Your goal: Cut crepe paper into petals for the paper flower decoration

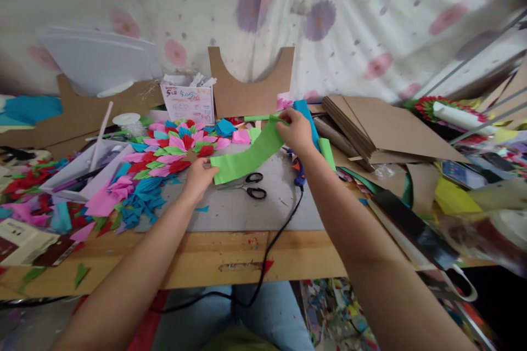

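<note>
A bright green strip of crepe paper point(249, 159) stretches between my two hands above the grey work board point(230, 219). My left hand point(201, 178) pinches its lower left end. At the upper right end, my right hand point(297, 130) grips the paper with fingers closed. Black-handled scissors point(255, 185) lie on the board beneath the strip. Near my right forearm rests a blue glue gun point(297, 169), its black cord point(284, 225) running over the table's front edge. Paper petals point(177, 148) in pink, red, green and blue are heaped to the left.
A white box point(187, 100) and a cut-out cardboard piece point(251, 93) stand at the back. Stacked cardboard sheets point(382, 126) lie on the right, with a black power bank-like block point(411, 225) nearer me. An open white tray point(88, 175) sits at left among paper scraps.
</note>
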The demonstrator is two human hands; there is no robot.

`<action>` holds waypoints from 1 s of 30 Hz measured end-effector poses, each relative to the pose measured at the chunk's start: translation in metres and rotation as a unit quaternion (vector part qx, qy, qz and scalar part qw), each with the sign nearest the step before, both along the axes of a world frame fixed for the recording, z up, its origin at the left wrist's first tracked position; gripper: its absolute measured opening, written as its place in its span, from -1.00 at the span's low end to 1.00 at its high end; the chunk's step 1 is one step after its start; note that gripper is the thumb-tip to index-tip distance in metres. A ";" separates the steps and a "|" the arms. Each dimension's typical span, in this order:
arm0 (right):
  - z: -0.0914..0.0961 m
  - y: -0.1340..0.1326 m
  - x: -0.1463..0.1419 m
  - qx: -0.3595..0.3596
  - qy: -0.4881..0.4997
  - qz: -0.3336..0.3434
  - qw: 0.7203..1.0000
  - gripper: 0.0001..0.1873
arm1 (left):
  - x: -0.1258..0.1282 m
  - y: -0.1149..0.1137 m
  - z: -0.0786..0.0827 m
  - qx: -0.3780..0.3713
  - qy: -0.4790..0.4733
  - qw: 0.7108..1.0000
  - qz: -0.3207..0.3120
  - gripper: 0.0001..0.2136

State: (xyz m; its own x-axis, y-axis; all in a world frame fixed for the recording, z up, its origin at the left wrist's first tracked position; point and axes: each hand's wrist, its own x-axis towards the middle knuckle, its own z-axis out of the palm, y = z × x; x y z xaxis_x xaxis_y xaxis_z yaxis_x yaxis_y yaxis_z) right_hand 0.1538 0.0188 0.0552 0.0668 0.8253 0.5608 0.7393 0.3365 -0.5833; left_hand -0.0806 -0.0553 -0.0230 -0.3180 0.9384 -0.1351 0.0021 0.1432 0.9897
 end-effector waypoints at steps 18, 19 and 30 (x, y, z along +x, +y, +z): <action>-0.007 0.054 -0.017 -0.077 -0.174 -0.052 0.980 -0.72 | -0.003 -0.025 0.013 0.025 -0.030 0.927 -0.372 -0.14; -0.010 0.057 -0.017 -0.081 -0.175 -0.050 0.980 -0.72 | -0.002 -0.025 0.013 0.020 -0.041 0.921 -0.386 -0.18; -0.026 0.081 -0.056 -0.050 -0.175 0.029 0.983 -0.73 | -0.001 -0.019 -0.002 -0.075 -0.027 0.898 -0.434 -0.48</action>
